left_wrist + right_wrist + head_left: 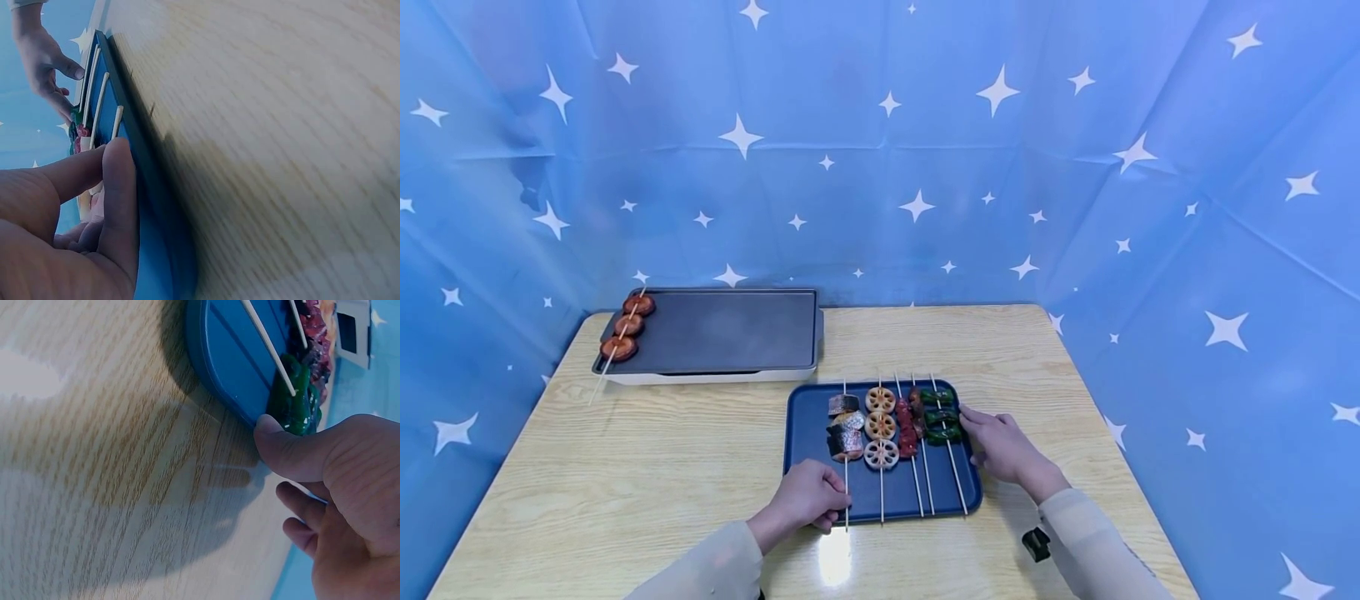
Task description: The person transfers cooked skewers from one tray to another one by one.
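My left hand (808,497) pinches the lower stick of a fish skewer (846,437) between thumb and forefinger, at the front rim of a dark blue tray (805,467). In the left wrist view the fingertips hide part of the stick. Beside it on the tray lie a lotus root skewer (881,427), a red meat skewer (907,429), a darker meat skewer (917,408) and a green pepper skewer (942,417). My right hand (1003,446) rests at the tray's right edge, its thumb touching the rim in the right wrist view.
A flat griddle (730,329) with a white base stands at the back left of the wooden table (647,467). A skewer of brown round slices (628,325) lies along its left edge, stick overhanging the front. Blue star-patterned cloth (850,167) hangs behind and at the sides.
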Action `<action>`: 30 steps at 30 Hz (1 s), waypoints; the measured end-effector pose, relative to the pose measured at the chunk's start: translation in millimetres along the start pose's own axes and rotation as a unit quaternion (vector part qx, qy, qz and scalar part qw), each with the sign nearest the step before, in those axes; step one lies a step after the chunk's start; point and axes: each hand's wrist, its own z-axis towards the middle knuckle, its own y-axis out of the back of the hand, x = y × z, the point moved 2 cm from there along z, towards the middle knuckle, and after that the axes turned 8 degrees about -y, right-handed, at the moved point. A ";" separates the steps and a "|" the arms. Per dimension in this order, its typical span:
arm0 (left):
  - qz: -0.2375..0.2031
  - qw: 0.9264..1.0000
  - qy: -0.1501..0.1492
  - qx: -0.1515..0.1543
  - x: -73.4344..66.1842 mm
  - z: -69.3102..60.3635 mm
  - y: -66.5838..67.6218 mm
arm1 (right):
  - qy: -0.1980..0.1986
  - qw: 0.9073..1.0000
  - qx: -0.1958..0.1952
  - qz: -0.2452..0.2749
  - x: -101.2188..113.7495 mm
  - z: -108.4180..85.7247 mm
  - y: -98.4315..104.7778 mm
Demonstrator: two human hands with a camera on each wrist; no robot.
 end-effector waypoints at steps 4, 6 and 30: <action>-0.001 1.000 -0.010 0.006 -2.6 -0.4 5.8 | -0.002 1.000 0.005 0.007 0.5 0.4 0.8; -0.005 1.000 -0.012 0.009 -3.3 -0.2 9.9 | -0.004 1.000 0.006 0.008 0.3 0.4 0.8; -0.054 0.995 -0.009 -0.085 -6.8 -5.7 114.6 | -0.003 1.000 -0.005 0.003 -0.8 0.8 -1.7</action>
